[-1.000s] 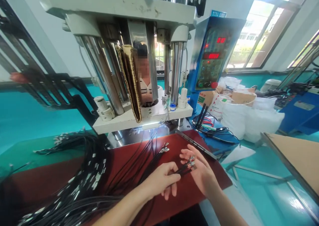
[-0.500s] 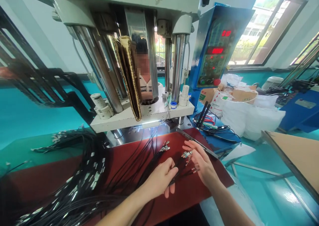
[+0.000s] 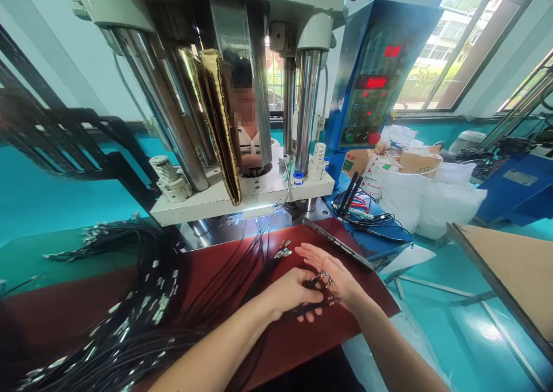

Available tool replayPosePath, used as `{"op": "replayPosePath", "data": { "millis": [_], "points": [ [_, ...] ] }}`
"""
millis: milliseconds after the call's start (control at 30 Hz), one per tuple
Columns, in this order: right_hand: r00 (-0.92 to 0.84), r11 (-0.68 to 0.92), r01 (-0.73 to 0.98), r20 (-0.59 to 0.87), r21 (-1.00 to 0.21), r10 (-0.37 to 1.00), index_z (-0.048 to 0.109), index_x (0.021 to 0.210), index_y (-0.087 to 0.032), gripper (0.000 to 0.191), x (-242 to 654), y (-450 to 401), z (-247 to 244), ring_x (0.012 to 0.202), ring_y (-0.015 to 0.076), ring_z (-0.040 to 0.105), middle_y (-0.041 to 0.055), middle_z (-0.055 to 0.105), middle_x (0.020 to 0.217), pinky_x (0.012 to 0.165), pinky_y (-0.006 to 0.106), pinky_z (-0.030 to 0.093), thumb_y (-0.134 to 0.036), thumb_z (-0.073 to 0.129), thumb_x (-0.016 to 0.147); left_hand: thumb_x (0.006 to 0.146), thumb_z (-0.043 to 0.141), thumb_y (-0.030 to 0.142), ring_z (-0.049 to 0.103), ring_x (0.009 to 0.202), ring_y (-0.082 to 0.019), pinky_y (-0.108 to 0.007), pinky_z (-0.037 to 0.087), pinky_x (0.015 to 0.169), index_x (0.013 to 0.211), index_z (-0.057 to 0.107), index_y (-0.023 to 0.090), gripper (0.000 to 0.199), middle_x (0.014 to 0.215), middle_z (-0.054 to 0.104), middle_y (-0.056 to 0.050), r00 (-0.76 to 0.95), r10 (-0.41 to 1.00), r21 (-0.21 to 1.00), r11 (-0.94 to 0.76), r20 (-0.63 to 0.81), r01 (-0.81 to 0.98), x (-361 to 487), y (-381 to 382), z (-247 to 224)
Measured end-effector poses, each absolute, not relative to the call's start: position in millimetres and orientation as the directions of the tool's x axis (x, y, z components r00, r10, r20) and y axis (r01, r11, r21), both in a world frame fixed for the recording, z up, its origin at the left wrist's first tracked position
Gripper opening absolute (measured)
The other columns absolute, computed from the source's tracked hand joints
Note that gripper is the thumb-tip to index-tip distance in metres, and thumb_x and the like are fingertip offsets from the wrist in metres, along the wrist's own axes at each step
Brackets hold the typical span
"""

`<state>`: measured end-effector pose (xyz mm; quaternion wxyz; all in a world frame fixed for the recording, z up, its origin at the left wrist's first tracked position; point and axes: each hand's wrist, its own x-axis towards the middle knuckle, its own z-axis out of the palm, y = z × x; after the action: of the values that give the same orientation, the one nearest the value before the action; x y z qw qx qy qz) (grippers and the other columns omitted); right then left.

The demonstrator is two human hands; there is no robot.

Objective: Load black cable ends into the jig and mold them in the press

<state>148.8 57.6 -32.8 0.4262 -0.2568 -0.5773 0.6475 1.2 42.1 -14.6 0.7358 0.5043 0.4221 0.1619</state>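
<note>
My left hand (image 3: 298, 291) is closed around several black cables (image 3: 309, 306) whose metal-tipped ends stick out to the right. Against those ends lies my right hand (image 3: 332, 271), its fingers stretched out flat and pointing up-left. Just beyond the hands, another group of metal connectors (image 3: 284, 249) rests on the red-brown work surface (image 3: 367, 302). A large bundle of black cables (image 3: 142, 300) with shiny ends spreads over the left side. Thin cables run from the press (image 3: 173, 210) toward me.
Folded cardboard (image 3: 220, 132) stands in the press, between steel columns (image 3: 305, 112). A metal strip (image 3: 339, 243) lies along the surface's right edge. To the right are a blue control box (image 3: 371, 75), tools with black wires (image 3: 358, 210), white sacks (image 3: 401, 202) and a tan-topped table (image 3: 510, 265).
My left hand has moved right and slightly down, bringing the cable ends up to my right hand. The right hand has shifted a little left. The camera view has moved slightly.
</note>
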Motion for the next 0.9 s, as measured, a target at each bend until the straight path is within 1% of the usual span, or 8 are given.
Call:
{"op": "replayPosePath", "data": {
  "millis": [100,200,333,500,600,700,767,900],
  "points": [
    [-0.417,0.036,-0.235,0.135,-0.971,0.899,0.053,0.119,-0.024,0.04,148.4,55.7,-28.4,0.117,0.0227,0.043,0.0084,0.054,0.122,0.103,0.043,0.025,-0.045,0.046,0.086,0.061,0.062,0.028,0.052,0.038,-0.009,-0.016,0.033,0.036,0.078,0.048,0.015,0.026,0.056,0.06,0.0,0.546,0.703,0.873,0.473,-0.457,0.122,0.6,45.4,-16.5],
    [-0.341,-0.075,-0.204,-0.001,-0.976,0.94,0.057,0.113,-0.022,0.038,149.8,50.3,-26.4,0.11,0.0243,0.05,0.0096,0.058,0.116,0.098,0.043,0.032,-0.046,0.046,0.085,0.062,0.061,0.028,0.049,0.034,-0.008,-0.016,0.031,0.034,0.079,0.045,0.015,0.027,0.052,0.058,0.001,0.51,0.755,0.902,0.418,-0.413,0.112,0.6,44.6,-16.5],
    [-0.312,-0.182,-0.215,-0.109,-0.96,0.944,0.058,0.11,-0.019,0.038,151.7,39.8,-27.6,0.1,0.0255,0.057,0.0107,0.06,0.112,0.092,0.044,0.039,-0.045,0.046,0.086,0.063,0.062,0.03,0.051,0.035,-0.01,-0.016,0.032,0.035,0.088,0.048,0.014,0.032,0.052,0.057,0.002,0.58,0.695,0.895,0.421,-0.424,0.15,1.0,44.6,-14.1],
    [-0.201,-0.101,-0.35,-0.031,-0.931,0.979,0.054,0.116,-0.021,0.038,148.7,28.4,-39.0,0.109,0.0245,0.051,0.0098,0.056,0.119,0.093,0.041,0.039,-0.042,0.047,0.086,0.075,0.049,0.043,0.054,0.039,-0.011,-0.016,0.034,0.036,0.099,0.044,0.016,0.037,0.058,0.062,-0.002,0.603,0.657,0.882,0.428,-0.452,0.195,2.1,48.2,-10.7],
    [-0.077,-0.041,-0.334,-0.015,-0.942,0.997,0.054,0.116,-0.022,0.036,145.2,26.3,-47.4,0.104,0.0235,0.054,0.0092,0.058,0.116,0.091,0.04,0.041,-0.04,0.05,0.085,0.076,0.048,0.043,0.051,0.035,-0.01,-0.015,0.032,0.035,0.099,0.045,0.015,0.036,0.051,0.058,0.001,0.548,0.708,0.895,0.375,-0.445,0.242,5.0,46.1,-14.1],
    [-0.002,-0.013,-0.274,-0.013,-0.962,1.0,0.056,0.114,-0.021,0.035,143.9,29.0,-52.2,0.098,0.0239,0.058,0.0086,0.063,0.108,0.087,0.041,0.044,-0.037,0.054,0.083,0.075,0.051,0.039,0.05,0.034,-0.01,-0.015,0.032,0.033,0.09,0.048,0.014,0.029,0.047,0.056,0.002,0.457,0.79,0.909,0.307,-0.408,0.28,6.4,43.2,-21.7],
    [0.005,0.038,-0.21,0.038,-0.977,0.999,0.056,0.114,-0.021,0.034,145.0,31.7,-53.6,0.097,0.0235,0.059,0.0077,0.064,0.105,0.088,0.041,0.044,-0.035,0.054,0.082,0.074,0.052,0.037,0.051,0.036,-0.01,-0.015,0.033,0.033,0.09,0.049,0.014,0.028,0.051,0.059,0.0,0.437,0.81,0.915,0.296,-0.392,0.273,5.1,43.0,-26.3],
    [0.039,0.19,0.054,0.192,-0.98,0.981,0.055,0.114,-0.02,0.033,150.7,32.3,-55.5,0.094,0.0215,0.06,0.0057,0.066,0.101,0.09,0.04,0.044,-0.026,0.051,0.082,0.076,0.049,0.039,0.053,0.037,-0.01,-0.015,0.034,0.033,0.096,0.047,0.016,0.031,0.058,0.062,-0.002,0.435,0.805,0.912,0.317,-0.404,0.262,0.4,46.2,-30.9]
  ]
}}
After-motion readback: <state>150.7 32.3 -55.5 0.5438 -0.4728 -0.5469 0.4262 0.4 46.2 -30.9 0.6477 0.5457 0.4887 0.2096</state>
